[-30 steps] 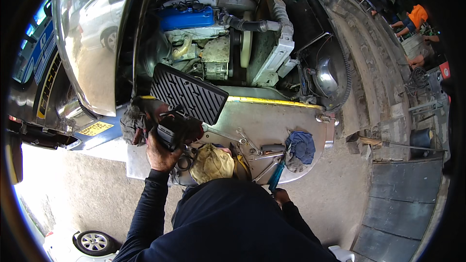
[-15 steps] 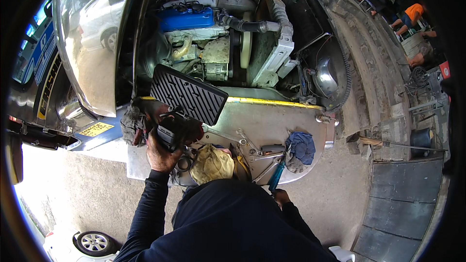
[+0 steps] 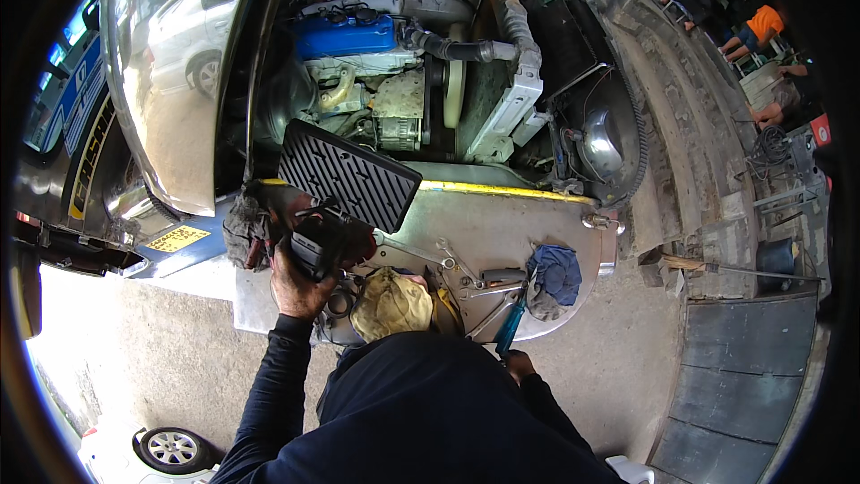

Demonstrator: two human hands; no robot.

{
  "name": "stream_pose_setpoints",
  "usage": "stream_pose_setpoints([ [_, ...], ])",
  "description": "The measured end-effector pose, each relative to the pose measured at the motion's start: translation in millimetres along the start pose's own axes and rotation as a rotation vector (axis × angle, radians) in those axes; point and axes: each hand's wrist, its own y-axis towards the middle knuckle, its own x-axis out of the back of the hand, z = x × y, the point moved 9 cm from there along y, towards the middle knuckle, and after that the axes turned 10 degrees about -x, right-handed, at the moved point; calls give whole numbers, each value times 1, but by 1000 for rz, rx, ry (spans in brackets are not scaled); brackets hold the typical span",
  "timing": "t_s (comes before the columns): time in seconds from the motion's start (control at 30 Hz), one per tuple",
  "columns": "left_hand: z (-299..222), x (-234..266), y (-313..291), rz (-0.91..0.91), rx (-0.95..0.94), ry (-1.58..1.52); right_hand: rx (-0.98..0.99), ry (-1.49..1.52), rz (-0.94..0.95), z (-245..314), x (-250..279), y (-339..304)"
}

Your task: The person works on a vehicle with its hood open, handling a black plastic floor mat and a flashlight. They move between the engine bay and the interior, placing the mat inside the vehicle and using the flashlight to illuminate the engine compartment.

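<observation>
My left hand point(image 3: 300, 294) is closed around a black, block-shaped thing point(image 3: 315, 246) with red parts beside it; its exact kind is not clear. Just beyond it, a black ribbed rubber mat or tray point(image 3: 349, 175) lies tilted over the fender's edge. My right hand point(image 3: 517, 365) is closed at the lower end of a long teal handle point(image 3: 511, 327), like a screwdriver's; the fingers are partly hidden. Between my hands are a yellowish cloth point(image 3: 394, 303), several wrenches point(image 3: 461, 262) and a dark-handled tool point(image 3: 503, 276). A blue rag point(image 3: 555, 273) lies right of them.
Ahead is an open engine bay with a blue-topped engine point(image 3: 345, 36) and a silver radiator support point(image 3: 511, 112). The raised hood point(image 3: 170, 72) stands at left. A dark grey rag point(image 3: 242, 229) hangs by the fender point(image 3: 502, 215). Other people point(image 3: 761, 27) sit far right.
</observation>
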Motion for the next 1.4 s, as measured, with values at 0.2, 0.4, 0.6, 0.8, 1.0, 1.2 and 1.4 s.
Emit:
stream_pose_setpoints([
  [0.2, 3, -3, 0, 16, 19, -12, -33, 64, -1, 3, 4, -4],
  [0.4, 4, -3, 0, 17, 3, -9, -49, 94, -8, -2, 5, 5],
  [0.6, 4, -3, -1, 6, -4, -1, 37, -71, -20, -6, 2, 16],
  [0.8, 3, -2, -1, -2, -6, 7, -38, 178, 27, -17, -2, 19],
  [1.0, 2, -2, 0, -2, -10, 8, -56, 172, -5, -20, -2, 20],
  [1.2, -2, 0, 1, -2, -4, 15, -30, 138, 13, -14, -3, 15],
  [1.4, 2, -2, 0, 6, 2, -14, -52, 71, -7, -11, -1, 10],
])
